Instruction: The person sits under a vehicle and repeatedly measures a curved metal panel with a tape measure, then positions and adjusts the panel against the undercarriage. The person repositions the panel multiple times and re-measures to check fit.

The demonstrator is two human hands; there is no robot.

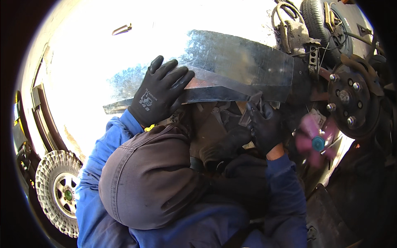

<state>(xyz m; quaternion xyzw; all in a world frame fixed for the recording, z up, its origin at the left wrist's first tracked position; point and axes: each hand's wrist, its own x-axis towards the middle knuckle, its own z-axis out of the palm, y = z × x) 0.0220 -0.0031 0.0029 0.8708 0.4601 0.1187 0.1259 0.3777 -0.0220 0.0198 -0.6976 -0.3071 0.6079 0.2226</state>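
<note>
A long sheet-metal panel (252, 58) with a worn grey surface and a bent strip along its near edge lies across in front of me. Spread over the near left part of the panel is my left hand (159, 93), black-gloved, fingers apart and pressing on the metal. My right hand (266, 126), also gloved, is closed around a small flat metal tool (245, 119) by the panel's near edge. The tool's exact kind is hard to make out. Cloth over a rounded form (149, 177), apparently my knee, fills the space between my blue sleeves.
At the right stand a wheel hub with studs (344, 97) and a spinning pink fan (317, 142). A tyre (316, 29) and a block (297, 35) are behind. A knobby-tyred wheel (58, 192) is at left; a small clamp-like piece (122, 29) lies on the bright ground.
</note>
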